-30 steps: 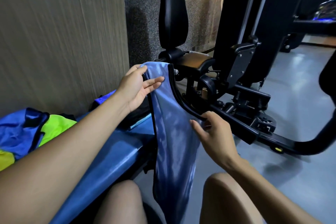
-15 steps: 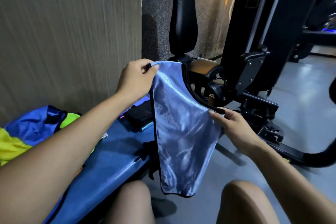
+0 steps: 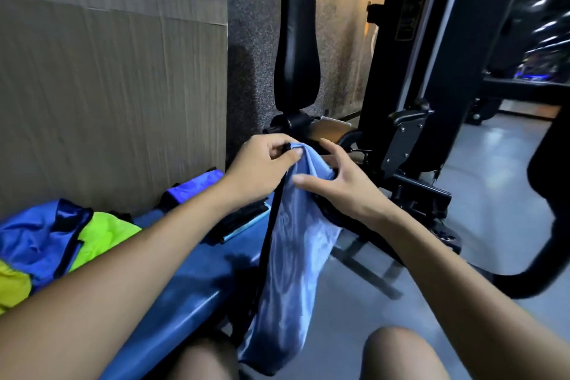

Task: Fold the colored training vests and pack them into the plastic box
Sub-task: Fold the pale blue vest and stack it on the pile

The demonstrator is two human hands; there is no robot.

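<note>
1. Head view: the left hand (image 3: 262,163) pinches the top edge of a light blue training vest (image 3: 293,256), fingers curled round its black trim.
2. The right hand (image 3: 339,182) touches the same bunched top from the other side, fingers spread and half bent over the cloth; whether it truly grips cannot be told.
3. The vest hangs folded lengthwise between the person's knees, just beside the blue bench (image 3: 191,281).
4. On the bench to the left lies a pile of blue and yellow-green vests (image 3: 55,244); a black gym machine (image 3: 431,77) stands behind.
</note>
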